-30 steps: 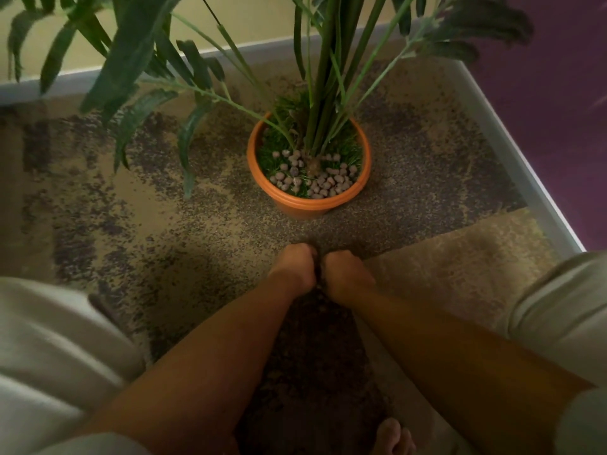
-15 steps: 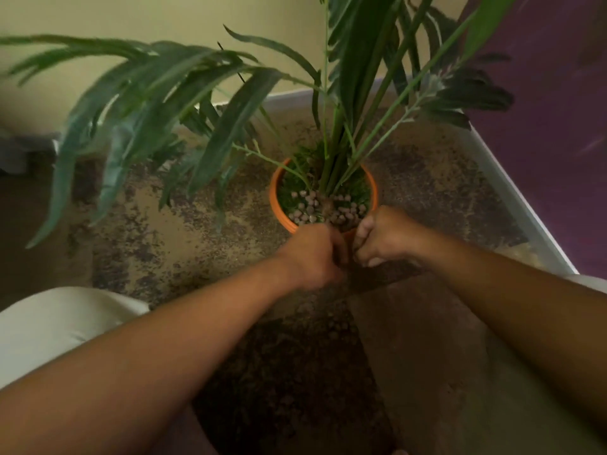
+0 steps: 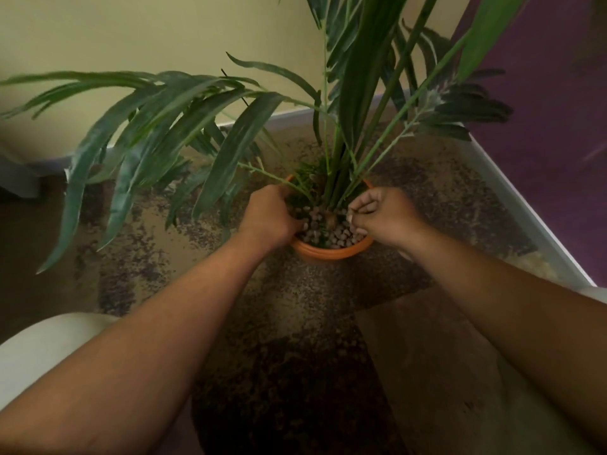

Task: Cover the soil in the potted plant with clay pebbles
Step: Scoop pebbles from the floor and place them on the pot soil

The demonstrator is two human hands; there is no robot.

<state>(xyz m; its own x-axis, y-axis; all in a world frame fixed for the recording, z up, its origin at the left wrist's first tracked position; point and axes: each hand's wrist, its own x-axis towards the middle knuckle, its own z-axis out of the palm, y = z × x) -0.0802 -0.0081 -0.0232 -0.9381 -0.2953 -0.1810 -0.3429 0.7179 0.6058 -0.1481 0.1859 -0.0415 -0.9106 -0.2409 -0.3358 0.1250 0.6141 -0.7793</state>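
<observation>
- Head view, the pot: the orange pot (image 3: 331, 251) stands on the patterned carpet (image 3: 322, 300) in the corner of the room, straight in front of the person. The green stems (image 3: 338, 178) rise from its middle, and the long leaves (image 3: 184, 126) hang to the left side.
- Head view, the pebbles: the clay pebbles (image 3: 331, 233) lie inside the pot, mostly in the near half, between the two hands. The far half, behind the stems, shows green cover and almost no pebbles.
- Head view, left hand: the left hand (image 3: 271, 215) is over the left rim of the pot. It is curled into a loose fist with the knuckles up. I cannot tell whether it has pebbles inside, because the palm is hidden.
- Head view, right hand: the right hand (image 3: 381, 213) is over the right rim. The fingers (image 3: 359, 208) are bent and pressed together toward the thumb, as if they pinch something small, but what they pinch I cannot see.
- Relation for the next move: the uncovered part lies away from both hands, beyond the stems, and the stems stand between the hands. Both hands are about equally near, one on each side. I judge each hand must go around its own side of the stems to release pebbles at the back, not across the middle.
</observation>
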